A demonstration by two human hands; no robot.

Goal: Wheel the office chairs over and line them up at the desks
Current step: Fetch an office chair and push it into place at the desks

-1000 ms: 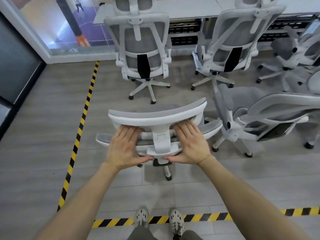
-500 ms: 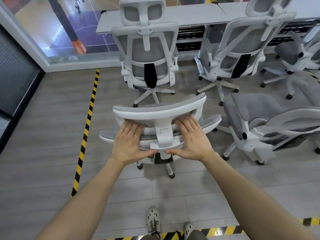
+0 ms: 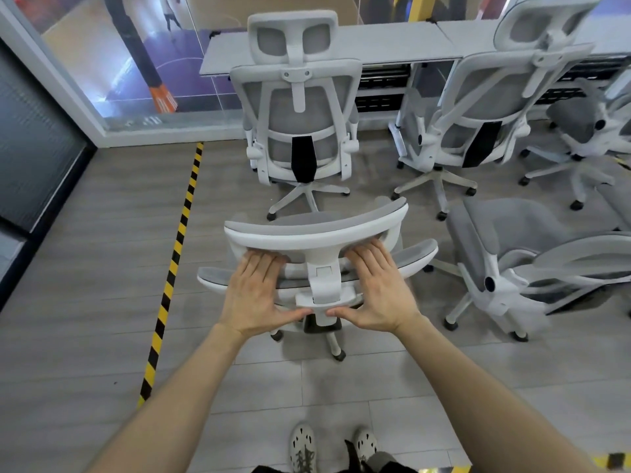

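Note:
A white-framed office chair with grey mesh [image 3: 317, 233] stands right in front of me, seen from above and behind. My left hand [image 3: 256, 295] and my right hand [image 3: 375, 291] lie flat against the back of its headrest, one on each side of the centre bracket. The fingers are straight, and the thumbs point inward under the bracket. Ahead, a matching chair [image 3: 297, 107] faces the grey desk [image 3: 375, 42]. A second chair [image 3: 495, 107] stands angled at the desk to the right.
A tilted chair [image 3: 512, 250] stands close on the right of the chair I push, and another chair [image 3: 577, 131] sits at the far right. Yellow-black floor tape [image 3: 174, 261] runs along the left. A glass wall [image 3: 119, 63] closes the far left. My feet show at the bottom.
I have walked forward with the chair rolling ahead of me toward the desk. The rear tape line has passed under my feet. Both hands keep the same hold.

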